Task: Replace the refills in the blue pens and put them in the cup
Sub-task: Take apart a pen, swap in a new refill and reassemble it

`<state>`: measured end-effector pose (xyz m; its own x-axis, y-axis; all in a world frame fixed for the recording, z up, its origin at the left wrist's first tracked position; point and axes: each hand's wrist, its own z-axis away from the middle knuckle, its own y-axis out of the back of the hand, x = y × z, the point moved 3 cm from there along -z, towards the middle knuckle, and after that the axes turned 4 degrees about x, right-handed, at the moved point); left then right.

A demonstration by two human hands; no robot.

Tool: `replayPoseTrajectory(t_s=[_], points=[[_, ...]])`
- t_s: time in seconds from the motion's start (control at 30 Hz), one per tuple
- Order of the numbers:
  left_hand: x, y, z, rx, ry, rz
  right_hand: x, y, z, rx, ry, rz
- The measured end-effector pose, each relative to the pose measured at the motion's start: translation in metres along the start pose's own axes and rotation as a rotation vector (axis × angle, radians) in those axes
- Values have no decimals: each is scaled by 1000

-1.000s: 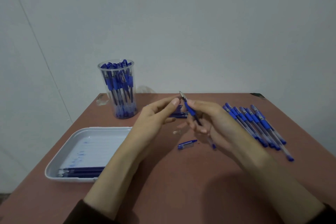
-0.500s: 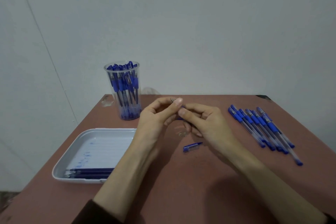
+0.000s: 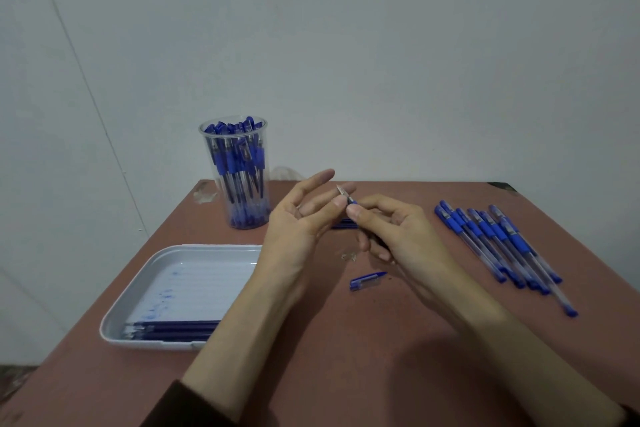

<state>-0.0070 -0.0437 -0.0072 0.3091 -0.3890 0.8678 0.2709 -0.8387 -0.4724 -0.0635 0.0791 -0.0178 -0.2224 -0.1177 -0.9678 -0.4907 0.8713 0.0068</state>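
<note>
Left hand (image 3: 301,222) has let go: half a second ago its thumb and fingers (image 3: 323,178) were pinched onto the pen's nose against the right hand; now they're straightened and splayed, palm towards the camera, one fingertip just behind the tip; can't tell if it touches. Right hand (image 3: 405,236) unchanged: thumb and forefinger clamped on the pen (image 3: 348,199) just below the nose, barrel hidden in the curled fingers; metal tip pointing up and away, exposed again.

My read: the nose cone has just had a twist, and the left hand is either re-gripping for another turn or done; can't tell which way it's being turned. Pen is uncapped; its cap (image 3: 367,280) lies on the worktop (image 3: 381,340) below the right hand, so capping and dropping into the cup (image 3: 209,149) are yet to do.

Cup at far left is already packed with pens; row of pens (image 3: 498,243) at right waits; refills (image 3: 173,328) sit along the near edge of the tray (image 3: 207,270); more refills (image 3: 344,225) on the worktop behind the hands.
</note>
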Motion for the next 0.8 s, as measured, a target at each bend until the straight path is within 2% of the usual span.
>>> replayPoseTrajectory(t_s=[0.27,0.4,0.5,0.63,0.73,0.8], points=[[-1,13,-6,228,-73,-131,6,2,0,44,97,302],[2,22,-8,266,-85,-201,9,15,-6,195,87,414],[0,18,-7,215,-150,-466,9,28,-10,308,35,349],[-7,7,-4,46,-314,-1103,6,35,-11,349,19,308],[-20,5,-1,-165,-234,-1345,8,33,-10,341,24,320],[-25,4,0,-243,-186,-1424,8,32,-10,337,29,332]])
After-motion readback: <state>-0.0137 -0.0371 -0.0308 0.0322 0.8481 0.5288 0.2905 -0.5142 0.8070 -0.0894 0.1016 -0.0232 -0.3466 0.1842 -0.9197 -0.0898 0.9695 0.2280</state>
